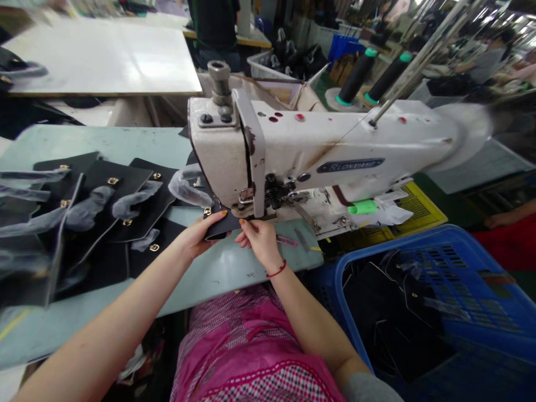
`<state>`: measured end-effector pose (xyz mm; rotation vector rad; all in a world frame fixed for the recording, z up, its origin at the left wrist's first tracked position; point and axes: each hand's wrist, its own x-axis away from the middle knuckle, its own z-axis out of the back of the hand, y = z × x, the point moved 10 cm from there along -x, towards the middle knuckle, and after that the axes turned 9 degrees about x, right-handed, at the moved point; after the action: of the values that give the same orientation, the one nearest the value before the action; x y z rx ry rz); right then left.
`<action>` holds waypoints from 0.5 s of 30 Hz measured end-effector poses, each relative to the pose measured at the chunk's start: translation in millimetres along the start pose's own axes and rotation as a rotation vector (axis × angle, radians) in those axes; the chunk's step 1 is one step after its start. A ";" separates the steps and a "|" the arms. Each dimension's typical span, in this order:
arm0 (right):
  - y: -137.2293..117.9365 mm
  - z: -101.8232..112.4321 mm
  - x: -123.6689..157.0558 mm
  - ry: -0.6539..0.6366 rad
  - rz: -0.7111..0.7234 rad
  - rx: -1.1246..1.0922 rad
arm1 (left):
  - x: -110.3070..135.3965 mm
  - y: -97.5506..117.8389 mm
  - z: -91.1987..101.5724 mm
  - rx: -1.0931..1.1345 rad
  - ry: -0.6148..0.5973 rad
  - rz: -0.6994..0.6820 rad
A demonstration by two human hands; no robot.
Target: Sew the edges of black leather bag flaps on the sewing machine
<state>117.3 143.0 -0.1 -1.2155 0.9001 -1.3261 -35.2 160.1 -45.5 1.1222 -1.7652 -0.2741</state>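
Note:
A black leather panel (221, 226) lies on the machine bed, its far end running under the presser foot (247, 209) of a white industrial sewing machine (335, 151). My left hand (196, 234) grips the panel's near-left part, and my right hand (259, 240) pinches its right edge close to the foot. The needle area is hidden behind the machine's front plate. To the left, several black panels (121, 195) with small gold buckles overlap on the pale green table (234, 273), some partly covered by clear plastic film.
A blue plastic basket (419, 262) holding black leather pieces stands at my right. A yellow mesh tray (419, 206) lies behind the machine, below black thread cones (355, 78). A white table (100, 56) stands beyond, and people (486, 61) work in the background.

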 end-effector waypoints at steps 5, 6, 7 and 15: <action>1.2 -1.5 7.3 0.012 -0.027 -0.074 | 6.8 -9.7 -1.9 -0.136 -0.105 0.185; 1.8 -2.2 8.9 0.008 -0.034 -0.093 | 7.1 -5.0 -3.9 -0.169 -0.115 0.155; 2.9 -3.2 10.1 0.004 -0.043 -0.109 | 7.4 1.2 -6.1 -0.199 -0.122 0.111; 17.0 -16.4 8.6 0.023 -0.158 -0.219 | 26.4 34.4 -32.8 -0.284 -0.213 -0.201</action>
<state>105.7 130.1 -18.4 -1.4682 1.0021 -1.3960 -29.8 167.7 8.1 1.0928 -1.7296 -0.7669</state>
